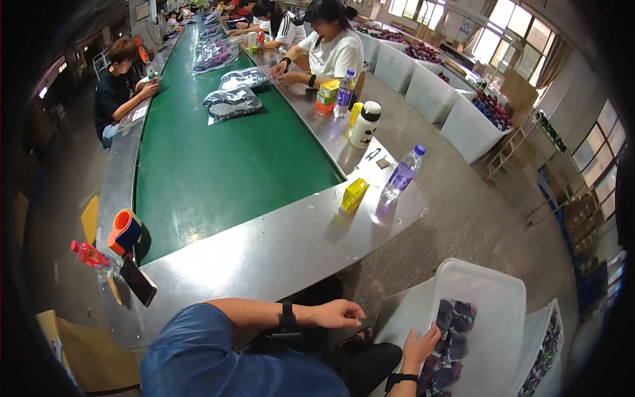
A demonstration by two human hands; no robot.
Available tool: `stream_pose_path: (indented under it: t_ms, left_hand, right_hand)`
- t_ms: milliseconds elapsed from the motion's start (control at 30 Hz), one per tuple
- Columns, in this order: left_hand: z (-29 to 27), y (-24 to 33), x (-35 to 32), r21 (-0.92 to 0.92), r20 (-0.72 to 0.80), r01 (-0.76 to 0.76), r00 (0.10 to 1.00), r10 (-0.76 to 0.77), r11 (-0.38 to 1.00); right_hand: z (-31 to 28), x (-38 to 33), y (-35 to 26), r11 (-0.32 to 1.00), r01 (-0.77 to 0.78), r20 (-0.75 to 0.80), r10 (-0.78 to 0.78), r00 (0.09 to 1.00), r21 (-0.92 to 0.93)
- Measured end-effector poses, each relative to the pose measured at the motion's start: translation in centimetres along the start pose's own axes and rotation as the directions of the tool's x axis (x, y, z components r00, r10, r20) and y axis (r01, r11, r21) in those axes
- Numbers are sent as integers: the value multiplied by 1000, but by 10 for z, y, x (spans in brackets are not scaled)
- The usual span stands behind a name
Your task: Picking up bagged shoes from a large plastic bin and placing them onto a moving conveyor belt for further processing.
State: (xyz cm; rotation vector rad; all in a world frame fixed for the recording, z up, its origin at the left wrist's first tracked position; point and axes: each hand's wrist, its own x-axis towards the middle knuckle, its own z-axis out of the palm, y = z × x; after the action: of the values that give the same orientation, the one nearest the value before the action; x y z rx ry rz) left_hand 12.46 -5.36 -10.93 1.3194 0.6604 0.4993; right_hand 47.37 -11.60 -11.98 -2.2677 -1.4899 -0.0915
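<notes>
My left hand (340, 313) hangs in front of my body beyond the table's near edge, its fingers loosely curled with nothing visible in them. To the right stands a white plastic bin (481, 270). My right hand (421, 345) is at its near left rim, thumb and fingers around the edge. Inside the bin lie several dark packs in clear wrapping (454, 345), purple and reddish in places; their kind I cannot make out.
A metal table (228, 264) with a green conveyor belt (218, 172) runs ahead, carrying bagged dark goods (231, 104). Nearby are a phone (138, 281), tape dispenser (124, 231), yellow carton (354, 196) and water bottle (402, 174). Coworkers sit along both sides. Another bin (548, 347) stands at right.
</notes>
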Motion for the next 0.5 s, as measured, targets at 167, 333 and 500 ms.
stream_pose_path:
  t_ms: [167, 333, 500]
  left_hand:
    - [2, 18, -6, 564, 105, -149, 989, 108, 812]
    - [-5, 18, -17, 733, 251, -262, 962, 108, 628]
    - [-5, 32, -20, 694, 264, -270, 958, 113, 667]
  right_hand:
    - [10, 5, 28, 989, -61, 12, 60, 998, 136]
    - [-64, 79, 9, 812, 68, -133, 12, 991, 579]
    - [-289, 118, -161, 608, 700, -557, -457, 694, 373]
